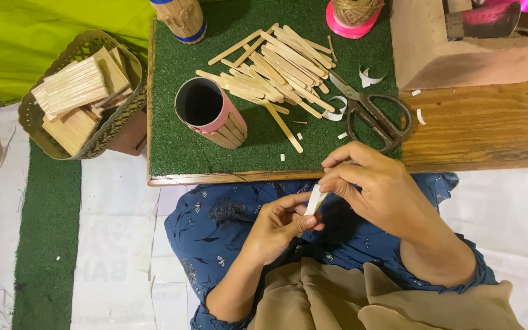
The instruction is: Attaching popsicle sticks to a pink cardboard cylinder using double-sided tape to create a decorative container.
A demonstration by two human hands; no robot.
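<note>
Hands are both down in the lap, close together, sharing one small flat pale stick with a white strip on it [315, 200]. Left hand [279, 225] pinches the lower end between thumb and fingertips, right hand [371, 186] pinches the upper end from above, so both are clamped on the same piece, just below the near edge of the wooden board topped with green turf mat [172, 153].

Right above the right hand sit dark metal scissors [371, 113], blades shut, lying half on the turf and half on the bare wood. Little curls of white paper backing [369, 78] are scattered around them. Further up from both hands is a loose pile of plain wooden craft sticks [279, 70]. Up and left of the left hand lies a pink cardboard tube with a black inside [206, 110], on its side, a few sticks already stuck along its lower side. Way off to the left is an olive perforated basket [114, 122] stuffed with glued stick panels. A spool of brown twine on a pink base [353, 15] sits at the far edge.
</note>
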